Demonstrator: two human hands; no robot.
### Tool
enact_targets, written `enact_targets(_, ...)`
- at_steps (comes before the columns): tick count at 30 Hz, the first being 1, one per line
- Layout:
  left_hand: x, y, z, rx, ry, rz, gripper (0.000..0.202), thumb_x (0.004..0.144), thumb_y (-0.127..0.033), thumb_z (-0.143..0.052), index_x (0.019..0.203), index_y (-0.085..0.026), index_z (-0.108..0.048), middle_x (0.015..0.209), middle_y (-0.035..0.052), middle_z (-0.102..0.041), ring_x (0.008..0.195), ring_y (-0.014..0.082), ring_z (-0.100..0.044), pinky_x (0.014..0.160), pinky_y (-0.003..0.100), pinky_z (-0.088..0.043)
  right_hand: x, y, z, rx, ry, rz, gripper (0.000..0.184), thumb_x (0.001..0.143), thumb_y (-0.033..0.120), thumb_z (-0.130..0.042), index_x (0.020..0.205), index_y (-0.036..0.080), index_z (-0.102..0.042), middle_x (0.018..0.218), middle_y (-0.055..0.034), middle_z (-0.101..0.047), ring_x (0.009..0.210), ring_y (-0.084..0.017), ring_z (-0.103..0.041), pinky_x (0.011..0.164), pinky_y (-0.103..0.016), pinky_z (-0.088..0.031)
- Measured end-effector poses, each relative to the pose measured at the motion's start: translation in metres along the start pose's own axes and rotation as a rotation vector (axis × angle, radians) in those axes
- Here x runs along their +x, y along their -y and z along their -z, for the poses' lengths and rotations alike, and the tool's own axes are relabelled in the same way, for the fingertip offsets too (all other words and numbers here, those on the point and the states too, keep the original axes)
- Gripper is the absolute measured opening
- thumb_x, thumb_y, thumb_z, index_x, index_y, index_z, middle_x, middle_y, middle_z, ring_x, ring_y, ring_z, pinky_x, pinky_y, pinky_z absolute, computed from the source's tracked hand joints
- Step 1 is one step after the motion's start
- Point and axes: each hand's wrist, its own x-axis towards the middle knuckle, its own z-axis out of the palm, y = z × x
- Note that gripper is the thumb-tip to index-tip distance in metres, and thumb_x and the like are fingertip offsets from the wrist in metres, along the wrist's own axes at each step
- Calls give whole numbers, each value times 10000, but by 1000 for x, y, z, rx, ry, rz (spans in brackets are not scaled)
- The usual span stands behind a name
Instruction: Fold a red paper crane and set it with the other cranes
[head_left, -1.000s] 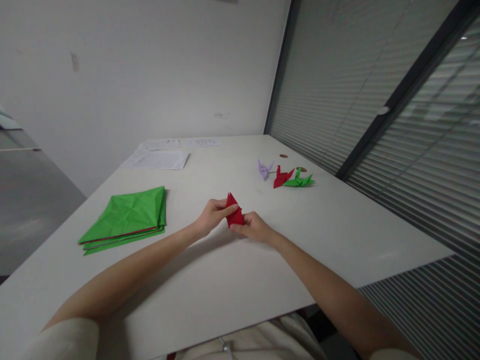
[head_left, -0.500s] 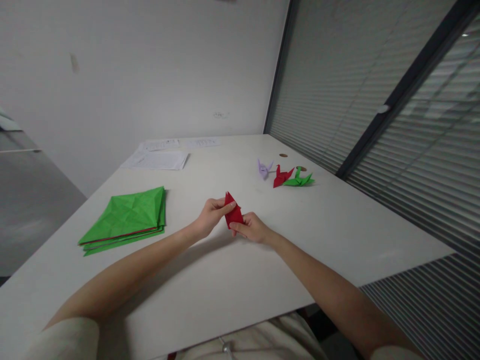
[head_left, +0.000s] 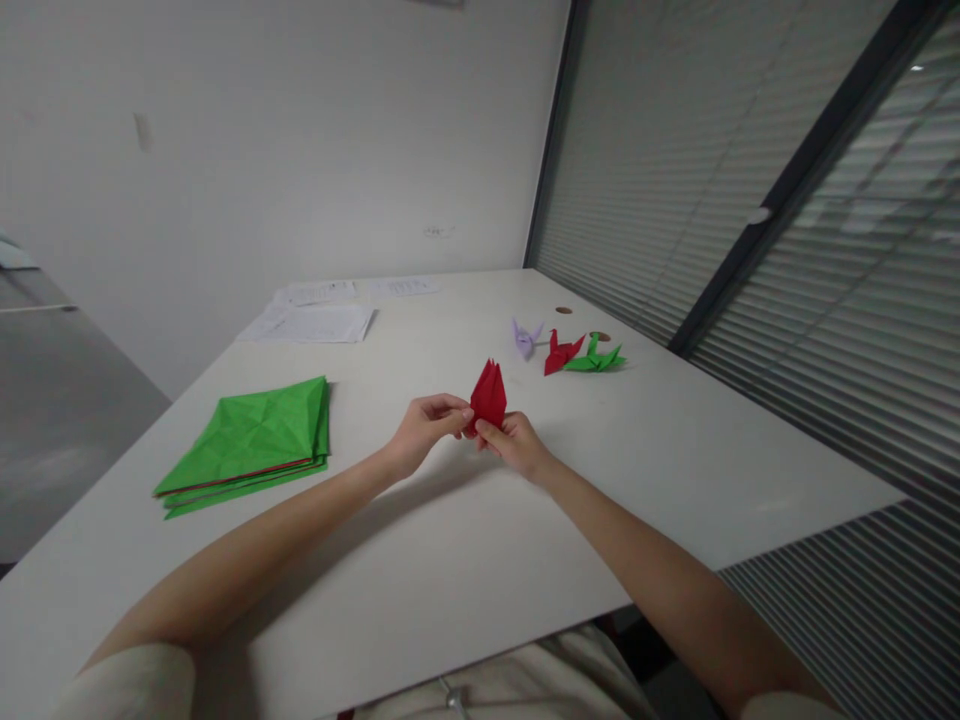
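Note:
A folded piece of red origami paper (head_left: 489, 393) stands upright between my hands above the table, its narrow points facing up. My left hand (head_left: 429, 427) is closed, with thumb and fingertips pinching the lower left edge of the paper. From the lower right, my right hand (head_left: 516, 443) grips the base, thumb in front and fingers behind. The bottom of the folded paper is partly hidden by my fingers.
Green and red paper sheets (head_left: 247, 430) lie stacked at the left of the white table (head_left: 420, 600). Beyond my right hand sit a purple paper crane (head_left: 525, 340), a red paper crane (head_left: 561, 354) and a green paper crane (head_left: 595, 358). Printed papers (head_left: 322, 322) lie farther back.
The red origami paper has turned from a slanted position to upright, points up. My left hand has shifted from its upper part to its lower left edge.

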Motion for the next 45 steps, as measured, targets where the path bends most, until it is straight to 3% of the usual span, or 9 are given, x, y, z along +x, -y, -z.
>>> enact_targets(8,0,-2,-4,83,-110,-27,244,700,-335,-748,698,-109,-657,609,27,-633,584,104,-534,589,250,-399,4,-3,0,-21,11,-11,477,731,626,-592,643,158,-588,508,26,-473,489,-96,-414,495,-247,-342)
enact_targets(11,3,0,-1,116,-250,-66,234,707,-333,-729,698,-116,-643,613,27,-633,578,109,-542,563,243,-399,5,-4,-1,-55,-267,145,353,726,500,-668,850,182,-578,639,26,-515,576,-114,-472,550,-250,-398)
enact_targets(13,5,2,2,137,-318,-73,238,706,-343,-724,712,-121,-642,618,25,-633,578,112,-549,552,241,-405,3,-4,-2,-130,-433,297,280,741,406,-690,878,207,-549,739,13,-525,640,-121,-497,618,-264,-437)
enact_targets(15,5,2,2,155,-336,-64,244,697,-350,-731,719,-125,-641,631,24,-637,585,117,-559,546,240,-410,0,-3,-4,-220,-454,417,195,771,351,-679,837,213,-557,848,-19,-530,721,-134,-522,681,-286,-465)
enact_targets(18,4,1,-3,136,-290,-69,261,671,-361,-759,700,-130,-642,693,31,-662,614,115,-569,564,238,-422,-3,0,-6,-290,-402,489,124,791,312,-668,845,217,-609,962,-53,-519,832,-161,-542,729,-311,-489)
enact_targets(25,-1,1,-8,-52,-115,-24,299,626,-359,-820,722,-112,-682,774,60,-715,729,153,-630,779,344,-505,0,-3,-4,-218,-362,429,108,808,313,-646,826,209,-623,932,-53,-548,831,-167,-564,736,-318,-513)
enact_targets(31,-1,4,-6,-93,-54,-10,272,658,-317,-805,833,-116,-755,1053,131,-713,902,218,-654,911,427,-490,2,-2,-4,-89,-335,405,185,806,384,-644,816,201,-619,938,-53,-537,833,-160,-579,726,-303,-530)
enact_targets(38,-1,8,-4,-41,-20,1,395,671,-313,-798,1026,-154,-732,1063,111,-714,962,238,-653,943,432,-481,3,1,-2,-31,-335,334,276,744,447,-690,820,193,-614,938,-49,-540,811,-159,-586,700,-308,-538)
enact_targets(45,0,7,-4,-66,3,-17,358,701,-341,-774,1005,-155,-741,1128,122,-688,1011,248,-627,951,426,-464,4,-2,-2,15,-313,337,301,713,427,-733,852,198,-597,967,-42,-520,797,-154,-610,703,-313,-559)
